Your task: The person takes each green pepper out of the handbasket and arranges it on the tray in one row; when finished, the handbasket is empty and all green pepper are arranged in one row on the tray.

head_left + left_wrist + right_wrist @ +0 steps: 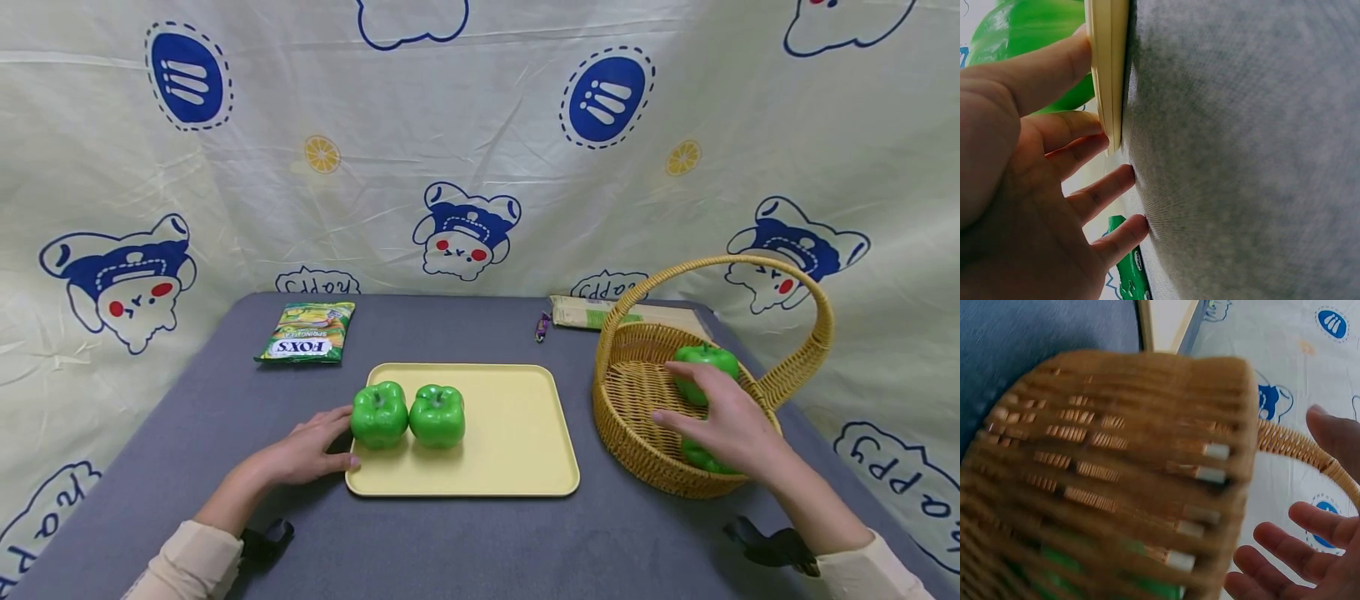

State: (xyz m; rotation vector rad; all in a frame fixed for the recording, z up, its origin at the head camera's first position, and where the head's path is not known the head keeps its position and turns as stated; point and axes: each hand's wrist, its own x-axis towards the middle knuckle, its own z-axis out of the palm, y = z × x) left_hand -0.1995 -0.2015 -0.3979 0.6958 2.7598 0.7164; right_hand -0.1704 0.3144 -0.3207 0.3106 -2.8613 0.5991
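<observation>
My left hand [309, 448] touches the left edge of a pale yellow tray [517, 433]. In the left wrist view its thumb [1060, 65] lies against the tray's side, the other fingers spread and fairly straight. Two green bell peppers stand side by side on the tray's left half, one [380, 415] close to that hand, the other [437, 417] to its right. Over a wicker basket [637, 454] hovers my right hand [723, 421], thumb and fingers apart, holding nothing. Inside the basket are a green bell pepper [716, 358] near the fingertips and another [705, 458] partly hidden below the hand.
A green snack packet [306, 333] lies at the back left of the grey table [465, 550]. Behind the basket's left side are a small purple wrapped sweet [542, 327] and a flat beige package [581, 312]. The basket's tall handle [720, 262] arches above it.
</observation>
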